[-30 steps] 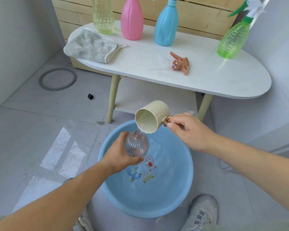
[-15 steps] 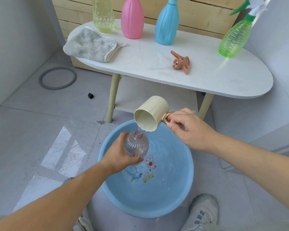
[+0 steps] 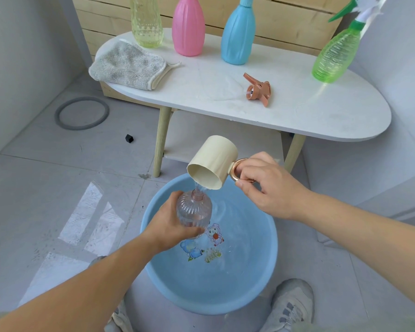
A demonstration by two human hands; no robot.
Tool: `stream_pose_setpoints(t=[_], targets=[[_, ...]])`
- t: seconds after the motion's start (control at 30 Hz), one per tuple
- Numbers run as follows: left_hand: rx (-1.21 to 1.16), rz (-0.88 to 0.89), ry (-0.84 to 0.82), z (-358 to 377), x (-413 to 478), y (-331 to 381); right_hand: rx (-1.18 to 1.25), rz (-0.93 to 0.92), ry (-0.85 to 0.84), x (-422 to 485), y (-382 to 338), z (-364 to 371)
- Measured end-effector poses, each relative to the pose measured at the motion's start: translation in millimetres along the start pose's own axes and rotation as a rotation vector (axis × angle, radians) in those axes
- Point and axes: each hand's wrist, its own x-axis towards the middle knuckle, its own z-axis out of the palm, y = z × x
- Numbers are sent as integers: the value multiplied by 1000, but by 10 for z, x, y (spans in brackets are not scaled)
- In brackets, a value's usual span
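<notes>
While the tilted cup (image 3: 213, 161) pours into the clear bottle (image 3: 194, 212) above the basin (image 3: 261, 283) | left hand (image 3: 170, 226) grips bottle | right hand (image 3: 266, 188) pinches cup's ring handle | filling underway; spray head (image 3: 259, 91) lies unattached on table (image 3: 321, 121).

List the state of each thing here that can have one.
cup, tilted, pouring water, held by right hand
clear bottle, uncapped, upright, held by left hand
basin, holds water
spray head, detached, lying on table
green bottle, closed
</notes>
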Motion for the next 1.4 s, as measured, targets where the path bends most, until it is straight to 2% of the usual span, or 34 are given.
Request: stream_pose_setpoints(t=[0.47,0.53,0.7,0.87,1.17,1.4], targets=[[-14,15,1,28,28,-65,-224,-270,86,-9,44,33],[-13,16,1,31,34,-85,-179,-206,67,-21,74,104],[-15,-3,-12,42,43,-156,133,228,-94,-19,265,414],[-10,-21,-12,89,63,-254,192,478,-237,-38,555,832],[10,-96,-7,158,152,-534,15,363,-523,-153,815,1630],[25,-143,-2,182,192,-682,-28,352,-565,-135,884,1865]])
